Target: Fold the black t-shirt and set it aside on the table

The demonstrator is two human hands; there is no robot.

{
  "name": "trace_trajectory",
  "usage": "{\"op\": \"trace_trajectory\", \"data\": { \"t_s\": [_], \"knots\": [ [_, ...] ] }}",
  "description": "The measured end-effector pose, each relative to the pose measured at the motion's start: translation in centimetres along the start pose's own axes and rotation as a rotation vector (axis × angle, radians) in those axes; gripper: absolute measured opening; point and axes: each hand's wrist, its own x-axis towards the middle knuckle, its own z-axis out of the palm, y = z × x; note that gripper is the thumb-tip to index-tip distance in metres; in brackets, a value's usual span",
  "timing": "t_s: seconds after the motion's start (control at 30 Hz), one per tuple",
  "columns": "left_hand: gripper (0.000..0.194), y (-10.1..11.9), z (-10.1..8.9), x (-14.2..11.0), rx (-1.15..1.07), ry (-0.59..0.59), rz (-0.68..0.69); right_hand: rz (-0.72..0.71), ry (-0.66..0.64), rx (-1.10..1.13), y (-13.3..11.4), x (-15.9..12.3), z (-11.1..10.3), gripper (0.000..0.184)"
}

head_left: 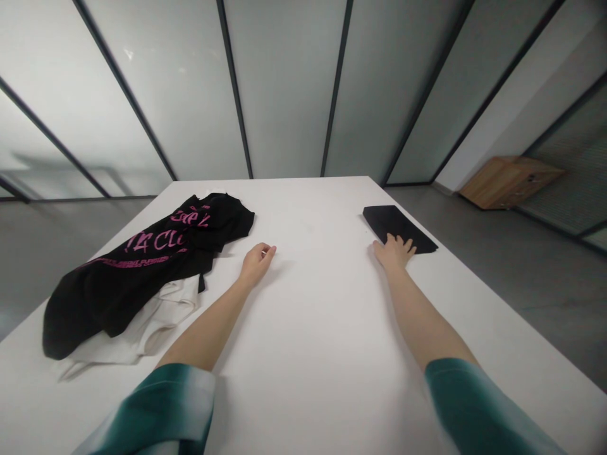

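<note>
Black tee (114, 297) w/ pink print (164, 241), "CL" legible; L hand (257, 264) loosely curled, empty, nearby; R hand (393, 251) spread on folded black cloth (398, 225).

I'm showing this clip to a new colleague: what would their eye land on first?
The black T-shirt with bright pink lettering stands out first, crumpled on the left of the white table over a white garment. On the right, the right hand rests on a folded black garment, and the left hand sits near the T-shirt.

Frosted glass panels (284, 88) stand beyond the white table (308, 202); a low wooden cabinet (509, 183) sits on the grey floor (474, 253).
</note>
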Motion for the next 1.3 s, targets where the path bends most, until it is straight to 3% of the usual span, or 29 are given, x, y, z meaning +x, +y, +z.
{"op": "trace_trajectory", "data": {
  "t_s": [0.13, 0.23, 0.33, 0.5, 0.8, 1.03, 1.3],
  "knots": [
    [0.026, -0.4, -0.3, 0.3, 0.189, 0.029, 0.013, -0.321, 0.02, 0.117, -1.6, -1.0, 0.0, 0.05],
    [0.029, -1.1, -0.3, 0.5, 0.368, 0.031, 0.072, -0.609, -0.103, 0.08, -4.0, -3.0, 0.5, 0.05],
    [0.044, -1.5, 0.0, 0.5, 0.487, -0.044, 0.059, -0.722, -0.231, -0.039, -6.0, -4.8, 1.2, 0.058],
    [0.052, -1.5, 0.2, 0.6, 0.563, -0.148, 0.03, -0.684, -0.372, -0.146, -6.7, -5.3, 1.6, 0.062],
    [0.049, -1.9, -1.0, 0.9, 0.53, -0.143, 0.086, -0.611, -0.441, -0.115, -7.3, -4.8, 1.0, 0.067],
    [0.049, -2.1, -0.7, 0.7, 0.524, -0.139, 0.087, -0.625, -0.344, -0.075, -7.1, -4.9, 1.4, 0.055],
    [0.05, -2.0, -0.8, 0.7, 0.524, -0.147, 0.081, -0.637, -0.342, -0.074, -6.9, -5.0, 1.4, 0.053]
  ]
}}
